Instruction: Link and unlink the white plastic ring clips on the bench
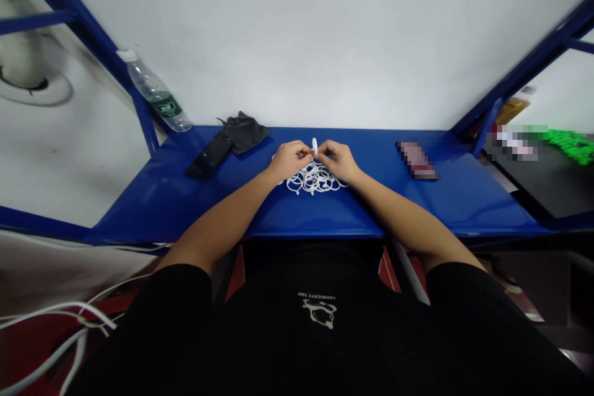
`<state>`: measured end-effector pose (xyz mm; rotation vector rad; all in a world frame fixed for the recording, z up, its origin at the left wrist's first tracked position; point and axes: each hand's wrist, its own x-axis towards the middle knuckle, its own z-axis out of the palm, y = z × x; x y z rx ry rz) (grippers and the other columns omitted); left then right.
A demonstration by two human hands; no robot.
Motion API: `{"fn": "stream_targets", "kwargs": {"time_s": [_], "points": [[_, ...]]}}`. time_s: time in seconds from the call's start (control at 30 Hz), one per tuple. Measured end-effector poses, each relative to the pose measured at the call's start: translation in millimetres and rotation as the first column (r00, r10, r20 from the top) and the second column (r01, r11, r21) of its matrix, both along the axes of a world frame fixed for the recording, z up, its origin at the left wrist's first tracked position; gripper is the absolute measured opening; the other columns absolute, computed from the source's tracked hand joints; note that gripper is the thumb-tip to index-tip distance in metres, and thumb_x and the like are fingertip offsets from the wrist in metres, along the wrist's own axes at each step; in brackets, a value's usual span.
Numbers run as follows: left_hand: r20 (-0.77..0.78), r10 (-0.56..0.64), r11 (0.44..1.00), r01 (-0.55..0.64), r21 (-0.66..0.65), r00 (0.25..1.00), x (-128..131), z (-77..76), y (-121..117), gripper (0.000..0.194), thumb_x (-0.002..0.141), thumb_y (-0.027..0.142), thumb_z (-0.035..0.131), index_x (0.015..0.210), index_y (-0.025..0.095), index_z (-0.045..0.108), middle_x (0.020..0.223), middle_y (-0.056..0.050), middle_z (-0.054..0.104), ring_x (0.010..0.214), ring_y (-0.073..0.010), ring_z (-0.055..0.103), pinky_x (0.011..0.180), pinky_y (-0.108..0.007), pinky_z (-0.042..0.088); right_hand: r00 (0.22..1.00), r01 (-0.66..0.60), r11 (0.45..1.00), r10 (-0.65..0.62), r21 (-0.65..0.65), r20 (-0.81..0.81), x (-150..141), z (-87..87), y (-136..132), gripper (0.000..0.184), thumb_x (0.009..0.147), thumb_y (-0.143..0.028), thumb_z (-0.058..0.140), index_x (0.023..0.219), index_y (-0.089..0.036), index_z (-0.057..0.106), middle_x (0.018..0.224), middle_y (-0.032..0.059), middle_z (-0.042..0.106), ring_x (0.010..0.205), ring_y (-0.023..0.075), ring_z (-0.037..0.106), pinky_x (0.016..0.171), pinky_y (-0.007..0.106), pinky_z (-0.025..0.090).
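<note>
White ring (314,145) stands upright between my left hand (286,161) and right hand (341,161), fingertips pinched together on it, raised over the pile of rings (312,182), presumably keeping it apart from the others.

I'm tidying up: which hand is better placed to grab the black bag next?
Probably the left hand: the black bag lies on that side, closer to it than to the right hand. Both seem occupied with a white ring, though.

Fingers (327,147) partly hide the white loop (314,143); pinkish object (417,159) pixelated
</note>
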<state>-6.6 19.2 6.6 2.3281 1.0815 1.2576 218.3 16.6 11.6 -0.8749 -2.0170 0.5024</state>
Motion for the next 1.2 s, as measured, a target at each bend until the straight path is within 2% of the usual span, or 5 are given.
{"fn": "stream_targets", "kwargs": {"time_s": [0.2, 0.5, 0.77, 1.03, 1.2], "points": [[-0.224, 0.009, 1.000, -0.005, 0.019, 0.975, -6.3, 3.0, 1.4, 0.011, 0.096, 0.017, 0.073, 0.088, 0.020, 0.079, 0.092, -0.005, 0.077, 0.080, -0.0177, 0.068, 0.077, -0.032, 0.052, 0.973, -0.078, 0.996, 0.064, 0.053, 0.220, 10.4, 2.3, 5.5, 0.006, 0.097, -0.023, 0.066, 0.095, -0.023, 0.071, 0.100, 0.0067, 0.077, 0.086, 0.0209, 0.068, 0.082, 0.034, 0.052], [-0.234, 0.083, 0.995, -0.094, -0.033, 0.969, -6.9, 3.7, 2.7, 0.029, 0.108, 0.029, 0.064, 0.083, 0.020, 0.076, 0.087, -0.006, 0.075, 0.083, -0.0203, 0.067, 0.081, -0.035, 0.050, 0.907, 0.054, 0.998, -0.039, -0.025, 0.419, 13.1, -1.2, 12.2, 0.018, 0.098, -0.025, 0.071, 0.113, -0.022, 0.081, 0.106, 0.0065, 0.084, 0.086, 0.0223, 0.072, 0.081, 0.034, 0.050], [-0.258, 0.168, 0.980, -0.189, -0.060, 0.952, -5.9, 3.4, 3.6, 0.045, 0.106, 0.038, 0.070, 0.066, 0.021, 0.063, 0.072, -0.003, 0.067, 0.069, -0.0179, 0.059, 0.073, -0.035, 0.045, 0.917, 0.029, 0.993, 0.021, -0.118, 0.399, 14.1, -0.7, 13.8, 0.019, 0.094, -0.029, 0.075, 0.110, -0.022, 0.082, 0.095, 0.0037, 0.083, 0.081, 0.0197, 0.072, 0.076, 0.031, 0.048], [-0.166, 0.031, 0.999, -0.027, 0.028, 0.986, -4.9, -0.5, 5.0, 0.019, 0.103, 0.030, 0.077, 0.120, 0.024, 0.084, 0.102, -0.005, 0.082, 0.088, -0.0200, 0.075, 0.090, -0.037, 0.057, 0.957, 0.040, 0.998, -0.052, 0.050, 0.284, 10.9, -0.5, 9.1, 0.014, 0.097, -0.031, 0.068, 0.092, -0.022, 0.077, 0.089, 0.0064, 0.077, 0.079, 0.0213, 0.066, 0.076, 0.034, 0.047], [-0.194, 0.021, 0.995, -0.001, 0.103, 0.981, -2.0, -1.0, 3.2, 0.014, 0.105, 0.030, 0.078, 0.116, 0.028, 0.085, 0.105, -0.005, 0.085, 0.100, -0.0236, 0.078, 0.099, -0.044, 0.056, 0.982, 0.018, 0.995, -0.035, 0.094, 0.186, 8.4, 4.4, 0.5, 0.020, 0.102, -0.034, 0.063, 0.094, -0.022, 0.077, 0.089, 0.0062, 0.078, 0.077, 0.0206, 0.065, 0.076, 0.034, 0.049]]}}
